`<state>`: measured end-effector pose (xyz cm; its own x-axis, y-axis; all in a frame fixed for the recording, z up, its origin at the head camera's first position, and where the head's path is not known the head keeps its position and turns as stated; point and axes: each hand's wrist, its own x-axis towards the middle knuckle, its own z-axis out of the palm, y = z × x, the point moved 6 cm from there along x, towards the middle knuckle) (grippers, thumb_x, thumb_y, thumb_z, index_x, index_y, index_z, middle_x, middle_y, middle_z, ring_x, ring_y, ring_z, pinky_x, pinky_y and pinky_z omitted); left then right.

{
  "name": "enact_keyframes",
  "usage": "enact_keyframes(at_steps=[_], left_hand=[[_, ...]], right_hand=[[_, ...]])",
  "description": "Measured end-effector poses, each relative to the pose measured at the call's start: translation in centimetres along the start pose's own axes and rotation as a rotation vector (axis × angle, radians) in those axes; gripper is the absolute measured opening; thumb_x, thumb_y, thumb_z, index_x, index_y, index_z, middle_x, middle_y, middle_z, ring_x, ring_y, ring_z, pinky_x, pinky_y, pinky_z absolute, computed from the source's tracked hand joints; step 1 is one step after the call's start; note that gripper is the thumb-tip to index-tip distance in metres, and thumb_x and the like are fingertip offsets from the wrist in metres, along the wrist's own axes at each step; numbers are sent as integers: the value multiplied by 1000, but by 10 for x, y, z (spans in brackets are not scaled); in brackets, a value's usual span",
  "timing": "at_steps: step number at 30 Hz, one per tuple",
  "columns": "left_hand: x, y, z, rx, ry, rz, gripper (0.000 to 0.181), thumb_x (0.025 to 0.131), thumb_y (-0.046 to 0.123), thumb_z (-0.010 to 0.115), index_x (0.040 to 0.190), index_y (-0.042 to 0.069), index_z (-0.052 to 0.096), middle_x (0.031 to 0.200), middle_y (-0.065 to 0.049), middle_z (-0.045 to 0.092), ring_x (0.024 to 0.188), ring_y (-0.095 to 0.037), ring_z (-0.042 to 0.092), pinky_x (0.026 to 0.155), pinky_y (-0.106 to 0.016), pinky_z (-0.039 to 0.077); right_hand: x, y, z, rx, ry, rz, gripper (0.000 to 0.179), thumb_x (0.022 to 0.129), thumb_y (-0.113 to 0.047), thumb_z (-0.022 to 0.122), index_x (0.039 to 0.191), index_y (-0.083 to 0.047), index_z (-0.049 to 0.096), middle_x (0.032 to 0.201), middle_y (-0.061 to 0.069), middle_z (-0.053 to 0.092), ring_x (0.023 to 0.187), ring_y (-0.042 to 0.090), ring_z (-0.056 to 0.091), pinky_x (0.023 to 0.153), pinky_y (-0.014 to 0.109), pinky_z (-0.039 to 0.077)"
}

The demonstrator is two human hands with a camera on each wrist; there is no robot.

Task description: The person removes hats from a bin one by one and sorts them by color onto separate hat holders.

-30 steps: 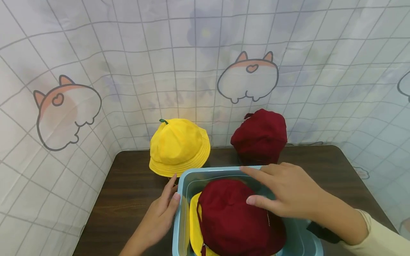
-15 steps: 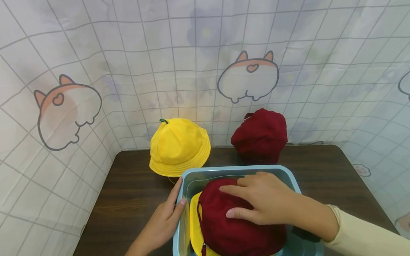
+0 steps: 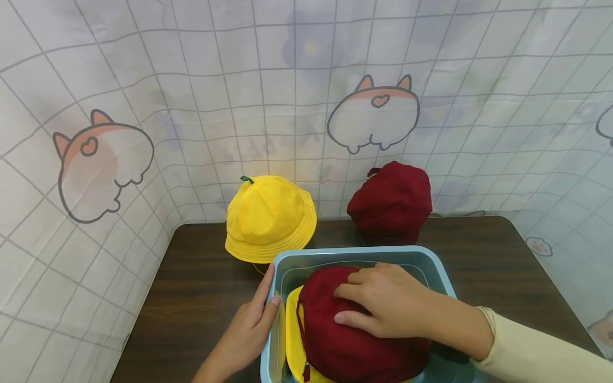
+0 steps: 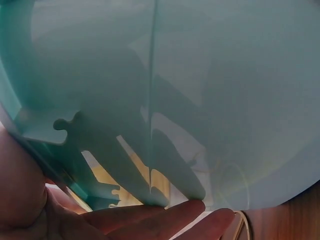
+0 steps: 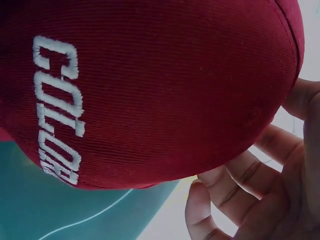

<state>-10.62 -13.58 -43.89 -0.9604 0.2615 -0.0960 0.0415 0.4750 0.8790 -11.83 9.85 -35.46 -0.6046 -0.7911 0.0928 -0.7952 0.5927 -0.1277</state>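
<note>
A dark red cap (image 3: 335,346) lies in a light blue plastic tub (image 3: 347,252), over a yellow hat (image 3: 296,340) that shows at its left. My right hand (image 3: 383,303) is on the cap's crown with bent fingers and thumb, gripping it. In the right wrist view, the cap (image 5: 175,100) bears white stitched lettering, and the fingers (image 5: 255,172) reach its rounded edge; some fingertips are hidden. My left hand (image 3: 249,324) rests against the tub's left side, thumb at the rim. In the left wrist view its straight fingers (image 4: 165,220) lie along the outer wall (image 4: 240,100).
Behind the tub, a yellow hat (image 3: 268,213) with a green leaf stands at the left and another dark red cap (image 3: 392,202) at the right. The dark brown table (image 3: 187,287) meets a white grid-patterned curtain (image 3: 268,122) at the back and sides.
My right hand has moved left and down from above the tub's far right edge onto the red cap, and its fingers have bent. My left hand has shifted slightly right against the tub.
</note>
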Motion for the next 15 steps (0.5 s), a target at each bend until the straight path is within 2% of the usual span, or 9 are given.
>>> enact_keyframes(at_steps=[9,15], left_hand=[[1,0,1,-6,-2,-2,62,111,38,43,163,41,10,161,-5,42,122,-24,62,101,-49,54],[0,1,1,3,6,-5,62,111,37,43,163,40,11,160,-4,43,122,-23,62,102,-48,53]], right_hand=[[2,2,-2,108,-5,-8,21,102,-44,59,109,-29,72,92,-16,70,81,1,60,72,25,54],[3,1,-3,86,-4,-44,14,101,-40,63,98,-27,68,82,-16,63,75,0,55,68,22,50]])
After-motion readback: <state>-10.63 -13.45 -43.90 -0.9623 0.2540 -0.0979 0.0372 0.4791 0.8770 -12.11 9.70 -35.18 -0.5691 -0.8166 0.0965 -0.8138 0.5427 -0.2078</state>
